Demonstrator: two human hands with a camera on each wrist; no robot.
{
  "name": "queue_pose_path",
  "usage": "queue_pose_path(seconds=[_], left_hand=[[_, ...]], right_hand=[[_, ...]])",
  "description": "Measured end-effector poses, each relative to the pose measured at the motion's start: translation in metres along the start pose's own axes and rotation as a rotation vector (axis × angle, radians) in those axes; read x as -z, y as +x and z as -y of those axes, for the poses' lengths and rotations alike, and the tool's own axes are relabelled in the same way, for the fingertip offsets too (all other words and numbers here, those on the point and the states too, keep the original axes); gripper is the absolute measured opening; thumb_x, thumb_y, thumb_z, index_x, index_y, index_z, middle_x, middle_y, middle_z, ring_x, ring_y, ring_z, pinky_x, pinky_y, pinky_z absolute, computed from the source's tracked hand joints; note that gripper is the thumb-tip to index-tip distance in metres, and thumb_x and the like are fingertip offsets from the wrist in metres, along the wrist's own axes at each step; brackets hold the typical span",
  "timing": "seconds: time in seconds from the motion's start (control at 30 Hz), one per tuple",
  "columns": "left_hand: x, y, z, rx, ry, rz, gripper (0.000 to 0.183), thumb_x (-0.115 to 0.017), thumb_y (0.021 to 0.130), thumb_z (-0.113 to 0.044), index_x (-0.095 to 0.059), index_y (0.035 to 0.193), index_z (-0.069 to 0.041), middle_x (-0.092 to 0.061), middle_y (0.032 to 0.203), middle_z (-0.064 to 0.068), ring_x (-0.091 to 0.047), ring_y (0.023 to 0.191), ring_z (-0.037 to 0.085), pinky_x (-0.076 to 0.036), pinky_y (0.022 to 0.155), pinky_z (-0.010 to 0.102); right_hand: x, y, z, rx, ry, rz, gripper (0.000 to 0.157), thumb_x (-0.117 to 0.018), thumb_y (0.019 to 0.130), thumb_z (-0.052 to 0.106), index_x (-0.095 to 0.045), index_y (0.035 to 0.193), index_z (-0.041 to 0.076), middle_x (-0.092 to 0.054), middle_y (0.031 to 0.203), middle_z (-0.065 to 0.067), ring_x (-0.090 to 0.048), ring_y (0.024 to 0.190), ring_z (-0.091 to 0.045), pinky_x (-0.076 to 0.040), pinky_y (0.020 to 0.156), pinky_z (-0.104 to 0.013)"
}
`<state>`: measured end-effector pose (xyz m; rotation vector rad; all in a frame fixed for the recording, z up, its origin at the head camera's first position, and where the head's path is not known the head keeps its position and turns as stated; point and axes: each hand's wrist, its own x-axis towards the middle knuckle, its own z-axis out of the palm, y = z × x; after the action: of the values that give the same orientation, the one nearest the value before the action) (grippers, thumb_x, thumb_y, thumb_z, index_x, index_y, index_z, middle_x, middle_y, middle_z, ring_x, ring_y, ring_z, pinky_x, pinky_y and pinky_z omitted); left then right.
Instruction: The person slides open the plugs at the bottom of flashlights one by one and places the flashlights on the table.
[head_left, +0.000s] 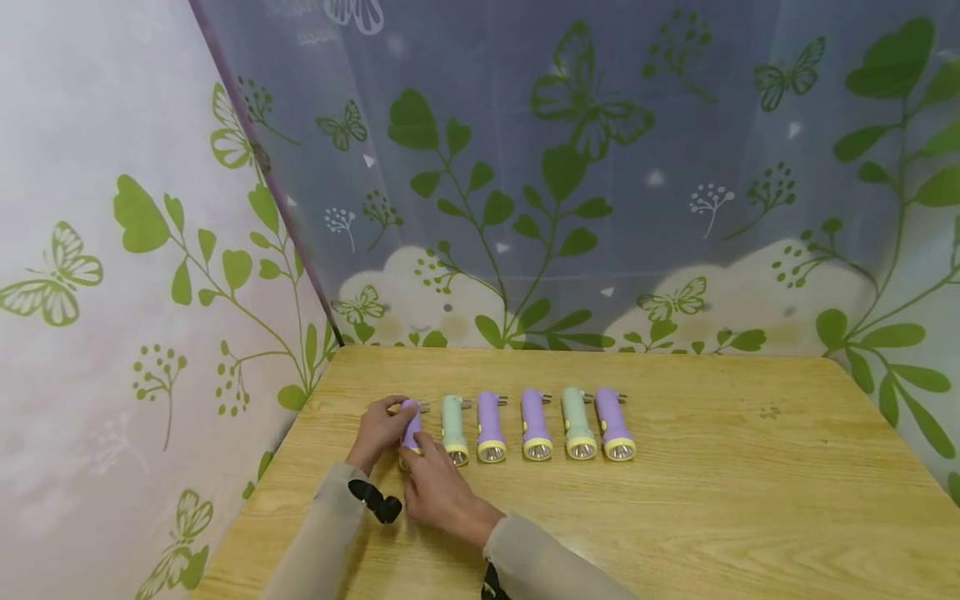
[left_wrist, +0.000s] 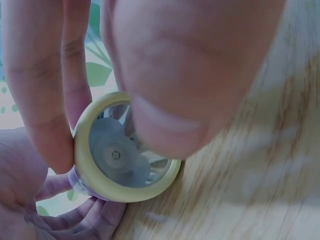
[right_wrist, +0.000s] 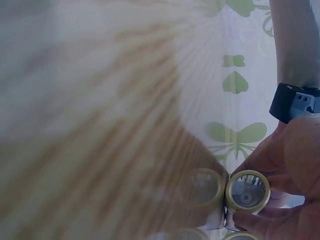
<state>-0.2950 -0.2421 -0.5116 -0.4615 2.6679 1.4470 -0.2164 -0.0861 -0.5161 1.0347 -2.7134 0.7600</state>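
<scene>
A purple flashlight lies on the wooden table at the left end of a row of flashlights. My left hand grips its tail end, near the metal plug prongs. From the front, my right hand pinches the flashlight's head. In the left wrist view, the right thumb covers part of the clear lens inside the yellow rim. Fingers of the left hand curl behind the body there. The right wrist view shows the same lens between both hands.
To the right, a pale green flashlight stands closest, partly behind the right hand. Beyond it lie purple, purple, green and purple flashlights, lenses facing me. Patterned cloth hangs behind the table.
</scene>
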Motion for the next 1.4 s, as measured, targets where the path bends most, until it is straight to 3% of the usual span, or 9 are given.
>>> queue_pose_path(seconds=[0.4, 0.7, 0.97, 1.17, 1.3, 1.4], left_hand=[[0.005, 0.003, 0.006, -0.005, 0.045, 0.073, 0.053, -0.055, 0.104, -0.039, -0.053, 0.141, -0.002, -0.063, 0.126, 0.024, -0.063, 0.102, 0.025, -0.051, 0.078, 0.027], [0.006, -0.003, 0.003, 0.006, 0.035, 0.103, 0.059, -0.052, 0.104, -0.042, -0.046, 0.144, 0.001, -0.058, 0.133, 0.028, -0.061, 0.111, 0.031, -0.052, 0.091, 0.038], [0.004, -0.008, 0.003, -0.014, 0.055, 0.113, 0.066, -0.051, 0.103, -0.050, -0.043, 0.142, 0.002, -0.054, 0.136, 0.027, -0.056, 0.118, 0.035, -0.046, 0.101, 0.048], [0.009, -0.006, 0.003, 0.013, 0.064, 0.107, 0.071, -0.050, 0.102, -0.055, -0.040, 0.144, 0.001, -0.051, 0.142, 0.027, -0.053, 0.127, 0.038, -0.044, 0.107, 0.051], [0.013, -0.006, 0.001, 0.010, 0.048, 0.120, 0.075, -0.049, 0.101, -0.058, -0.039, 0.145, 0.001, -0.051, 0.141, 0.027, -0.055, 0.123, 0.035, -0.049, 0.100, 0.044], [0.014, -0.006, 0.001, 0.005, 0.009, 0.119, 0.073, -0.048, 0.102, -0.057, -0.039, 0.145, 0.002, -0.055, 0.132, 0.026, -0.061, 0.108, 0.029, -0.052, 0.086, 0.034]], right_hand=[[0.006, -0.001, 0.003, 0.007, -0.028, 0.084, 0.054, -0.064, 0.093, 0.011, -0.052, 0.145, 0.006, -0.042, 0.155, -0.021, -0.051, 0.138, -0.034, -0.047, 0.113, -0.045], [0.009, -0.005, 0.005, -0.018, 0.002, 0.109, 0.060, -0.064, 0.091, 0.008, -0.048, 0.148, 0.006, -0.037, 0.158, -0.022, -0.051, 0.137, -0.036, -0.048, 0.112, -0.045], [0.020, -0.015, 0.006, -0.061, 0.113, 0.062, 0.061, -0.058, 0.094, 0.006, -0.040, 0.152, 0.001, -0.039, 0.154, -0.027, -0.052, 0.135, -0.037, -0.050, 0.109, -0.048], [0.032, -0.012, 0.002, -0.067, 0.156, -0.009, 0.058, -0.060, 0.095, 0.010, -0.044, 0.150, 0.001, -0.049, 0.145, -0.019, -0.058, 0.127, -0.027, -0.055, 0.102, -0.038], [0.041, -0.009, -0.003, -0.110, 0.257, -0.032, 0.051, -0.061, 0.097, 0.014, -0.049, 0.146, 0.004, -0.056, 0.137, -0.014, -0.061, 0.115, -0.022, -0.056, 0.092, -0.031], [0.050, -0.007, -0.007, -0.144, 0.362, -0.045, 0.048, -0.060, 0.098, 0.016, -0.052, 0.144, 0.006, -0.058, 0.136, -0.015, -0.063, 0.111, -0.025, -0.056, 0.085, -0.029]])
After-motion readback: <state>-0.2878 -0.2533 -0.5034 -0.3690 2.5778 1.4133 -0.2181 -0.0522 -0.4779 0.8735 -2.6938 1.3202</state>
